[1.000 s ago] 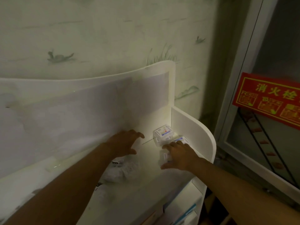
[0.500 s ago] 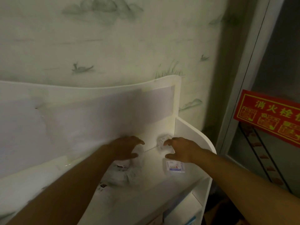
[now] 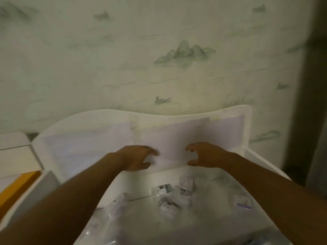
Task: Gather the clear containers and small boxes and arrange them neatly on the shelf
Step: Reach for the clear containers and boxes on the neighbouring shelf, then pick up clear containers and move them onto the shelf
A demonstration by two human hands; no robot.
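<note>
Both hands hover over the white shelf top (image 3: pixel 219 175), in front of its curved back panel. My left hand (image 3: pixel 137 159) and my right hand (image 3: pixel 206 154) face each other with fingers curled and apart, holding nothing. Below them lie several small clear containers: one with a dark label (image 3: pixel 161 189), another upright one (image 3: pixel 185 183), and a crumpled cluster (image 3: pixel 168 204). A small box with a blue-and-white label (image 3: pixel 242 202) lies flat at the right, beside my right forearm. Clear plastic packaging (image 3: pixel 113 214) lies at the lower left. The frame is blurred.
The shelf's back panel (image 3: pixel 177 124) rises against a wall with pale landscape wallpaper. A raised side wall (image 3: pixel 256 156) closes the shelf at the right. At the left stand white furniture pieces (image 3: pixel 17 152) and an orange surface (image 3: pixel 19 186).
The view swung left and up. My right hand let go of the boxes in the right corner and both hands lifted toward the shelf's middle, open and facing each other.
</note>
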